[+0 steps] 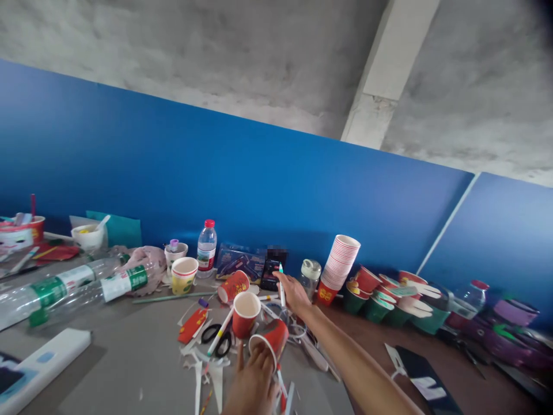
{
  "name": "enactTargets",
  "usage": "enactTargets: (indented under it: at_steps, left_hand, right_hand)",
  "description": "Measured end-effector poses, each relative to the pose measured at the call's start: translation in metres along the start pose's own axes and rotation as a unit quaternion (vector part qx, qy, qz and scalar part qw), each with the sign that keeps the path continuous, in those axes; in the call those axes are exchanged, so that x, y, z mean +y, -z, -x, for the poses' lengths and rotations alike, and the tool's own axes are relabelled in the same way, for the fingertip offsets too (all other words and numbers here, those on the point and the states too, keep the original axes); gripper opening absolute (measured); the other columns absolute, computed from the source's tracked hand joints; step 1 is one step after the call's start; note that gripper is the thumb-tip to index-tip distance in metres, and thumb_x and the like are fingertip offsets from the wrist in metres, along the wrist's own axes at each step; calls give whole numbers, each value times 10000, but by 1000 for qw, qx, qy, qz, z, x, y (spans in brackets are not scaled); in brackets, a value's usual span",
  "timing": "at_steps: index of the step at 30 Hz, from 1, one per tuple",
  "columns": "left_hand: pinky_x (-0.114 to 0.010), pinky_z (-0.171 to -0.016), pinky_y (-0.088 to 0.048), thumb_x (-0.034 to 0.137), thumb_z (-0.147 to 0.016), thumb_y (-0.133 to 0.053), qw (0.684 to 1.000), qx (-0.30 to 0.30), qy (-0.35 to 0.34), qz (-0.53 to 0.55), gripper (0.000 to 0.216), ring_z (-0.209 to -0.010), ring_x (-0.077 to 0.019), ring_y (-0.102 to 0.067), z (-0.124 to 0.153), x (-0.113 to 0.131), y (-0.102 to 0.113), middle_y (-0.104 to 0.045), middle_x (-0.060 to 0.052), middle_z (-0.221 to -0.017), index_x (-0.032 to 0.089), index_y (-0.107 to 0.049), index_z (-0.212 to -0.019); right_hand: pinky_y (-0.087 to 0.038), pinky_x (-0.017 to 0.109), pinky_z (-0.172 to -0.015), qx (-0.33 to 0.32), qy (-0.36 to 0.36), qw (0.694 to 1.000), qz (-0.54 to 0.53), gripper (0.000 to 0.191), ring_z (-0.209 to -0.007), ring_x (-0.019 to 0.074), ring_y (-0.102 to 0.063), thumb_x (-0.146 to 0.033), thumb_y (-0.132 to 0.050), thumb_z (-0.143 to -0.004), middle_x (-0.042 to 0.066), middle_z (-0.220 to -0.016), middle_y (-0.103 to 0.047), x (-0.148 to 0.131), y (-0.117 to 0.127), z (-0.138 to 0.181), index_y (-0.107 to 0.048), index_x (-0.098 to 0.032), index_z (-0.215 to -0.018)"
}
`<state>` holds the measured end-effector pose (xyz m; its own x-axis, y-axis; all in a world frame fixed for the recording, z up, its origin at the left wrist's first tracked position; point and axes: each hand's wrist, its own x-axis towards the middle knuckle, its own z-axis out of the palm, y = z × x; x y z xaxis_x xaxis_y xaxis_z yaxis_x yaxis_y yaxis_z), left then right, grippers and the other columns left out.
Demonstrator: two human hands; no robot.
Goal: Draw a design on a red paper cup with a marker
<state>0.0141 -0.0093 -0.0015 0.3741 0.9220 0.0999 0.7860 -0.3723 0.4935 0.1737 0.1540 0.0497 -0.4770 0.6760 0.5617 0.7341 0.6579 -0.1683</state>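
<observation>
Right grip (294, 295): closed on upright marker (282, 295).
Left grip (254, 380): fingers inside tilted red cup (279, 334); hold, I cannot tell.
Paper scraps (217, 381): near cup, room tight.
Cup interior: partly hidden.

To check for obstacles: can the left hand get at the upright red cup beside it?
Probably yes: the left hand is close to the upright red cup, with nothing evident between them, though it is partly inside the tilted red cup.
</observation>
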Motion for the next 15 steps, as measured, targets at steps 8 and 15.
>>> enactTargets:
  at_steps: [8, 15]
  left_hand:
    - [-522, -1102, -29, 302, -801, -485, 1000, -7, -13, 28, 410, -1270, -240, -366, -2, -2, -1, -512, -59, -1302, 237, -500, -1206]
    - [-519, -1102, -43, 320, -809, -479, 1000, 8, -24, 11, 439, -1278, -230, -357, -4, -7, -9, -495, -50, -1322, 260, -460, -1243]
  right_hand:
    - [-414, 292, -845, -71, 8, 996, 62, 448, -990, 207, -584, -147, -424, -840, 56, -1133, -622, 16, -7, -16, -443, -268, -1271]
    - [-436, 323, -818, -90, -12, 992, 90, 421, -935, 226, -609, -143, -440, -837, 63, -1137, -626, 18, -11, -27, -490, -273, -1234]
